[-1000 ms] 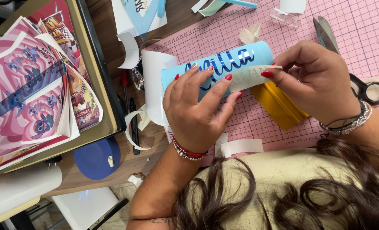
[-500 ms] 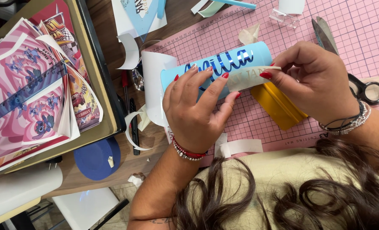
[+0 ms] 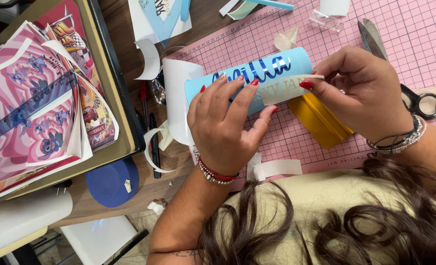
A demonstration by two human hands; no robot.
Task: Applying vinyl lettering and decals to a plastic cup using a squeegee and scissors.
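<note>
Wrinkles threaten: left hand [image 3: 225, 122] presses the light-blue tumbler [image 3: 251, 78] at mat's [image 3: 414, 34] ten o'clock; right hand [image 3: 362, 93] pinches the transfer strip [image 3: 286, 87], which could crease or lift the lettering.

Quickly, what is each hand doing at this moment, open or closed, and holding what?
Left hand: closed around the light blue tumbler, holding it steady.
Right hand: closed, pinching the transfer tape strip on the tumbler.
</note>
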